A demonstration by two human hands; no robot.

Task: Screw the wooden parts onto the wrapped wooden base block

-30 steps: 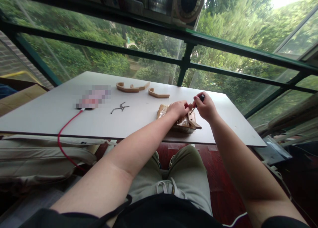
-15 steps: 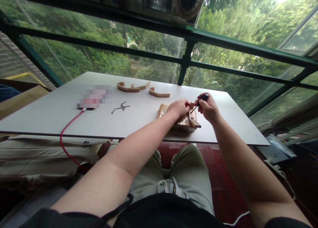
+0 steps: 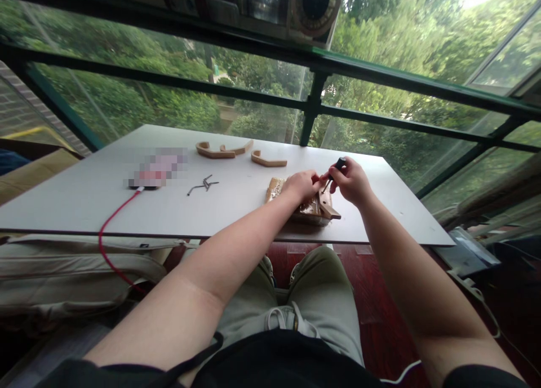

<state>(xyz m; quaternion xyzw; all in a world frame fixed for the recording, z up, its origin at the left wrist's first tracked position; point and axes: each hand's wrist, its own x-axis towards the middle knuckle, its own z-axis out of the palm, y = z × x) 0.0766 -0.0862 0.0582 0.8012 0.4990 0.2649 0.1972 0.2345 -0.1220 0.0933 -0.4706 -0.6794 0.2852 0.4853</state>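
My right hand is closed round a small screwdriver with a black handle, its tip pointing down at a wooden piece. My left hand is closed on that wooden piece, pinching it near the screwdriver's tip. Under both hands lies a plastic-wrapped bundle of wooden parts on the white table.
Curved wooden parts and another one lie at the table's far side. Small metal keys lie left of centre, near a blurred object with a red cable. A green railing and glass stand behind. A bag sits at the left.
The screwdriver's handle has tilted back and forth slightly in my right hand. Both hands stay over the wooden piece.
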